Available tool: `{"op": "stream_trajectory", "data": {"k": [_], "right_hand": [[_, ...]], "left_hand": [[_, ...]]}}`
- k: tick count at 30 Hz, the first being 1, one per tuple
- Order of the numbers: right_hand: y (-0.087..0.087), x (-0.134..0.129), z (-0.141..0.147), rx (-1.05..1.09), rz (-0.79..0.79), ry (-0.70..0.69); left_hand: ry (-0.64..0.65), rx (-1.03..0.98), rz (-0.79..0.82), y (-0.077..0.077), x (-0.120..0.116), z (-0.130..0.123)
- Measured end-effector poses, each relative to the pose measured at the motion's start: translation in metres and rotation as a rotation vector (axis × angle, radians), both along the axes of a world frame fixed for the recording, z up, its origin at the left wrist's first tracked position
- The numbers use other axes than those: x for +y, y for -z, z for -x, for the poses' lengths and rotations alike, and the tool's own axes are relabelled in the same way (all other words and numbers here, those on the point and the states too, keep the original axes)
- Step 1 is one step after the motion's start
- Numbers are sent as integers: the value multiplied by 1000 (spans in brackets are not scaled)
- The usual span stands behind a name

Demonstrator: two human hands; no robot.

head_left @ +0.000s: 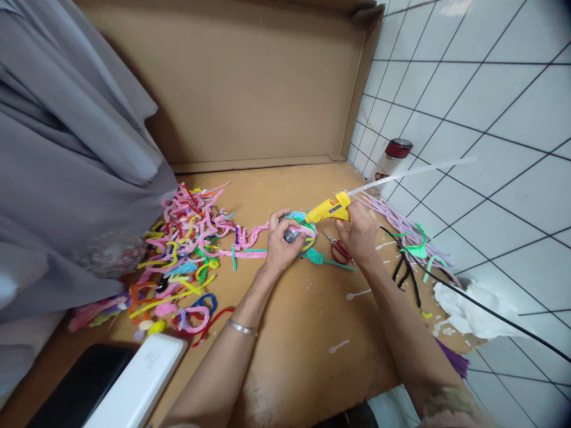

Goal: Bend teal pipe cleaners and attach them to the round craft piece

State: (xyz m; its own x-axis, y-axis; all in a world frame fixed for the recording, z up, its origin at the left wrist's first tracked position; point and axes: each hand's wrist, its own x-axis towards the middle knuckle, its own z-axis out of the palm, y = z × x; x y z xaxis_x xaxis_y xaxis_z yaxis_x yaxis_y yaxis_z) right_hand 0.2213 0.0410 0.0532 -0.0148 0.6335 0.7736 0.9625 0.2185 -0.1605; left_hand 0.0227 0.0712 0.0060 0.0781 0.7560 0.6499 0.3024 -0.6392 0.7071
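My left hand is closed on a round piece wound with blue, green and yellow pipe cleaner, its middle dark and shiny. A pink pipe cleaner lies across that piece by my fingertips. My right hand grips a yellow hot glue gun, with a long clear glue stick jutting from its back. The gun's nozzle is over the round piece's right edge; whether they touch I cannot tell. Just below lies a teal pipe cleaner bundle. Red-handled scissors rest between my hands.
Tangled coloured pipe cleaners are heaped at left, by a grey cloth. A white slab and a black one lie nearer. At right are lilac pipe cleaners, a red-lidded jar, white tissue and a black cord.
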Motion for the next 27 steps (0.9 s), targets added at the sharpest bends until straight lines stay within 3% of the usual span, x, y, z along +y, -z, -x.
{"op": "stream_trajectory", "data": {"k": [27], "right_hand": [[-5, 0, -11, -80, -2, 28]], "left_hand": [[-41, -23, 30, 0, 0, 2]]}}
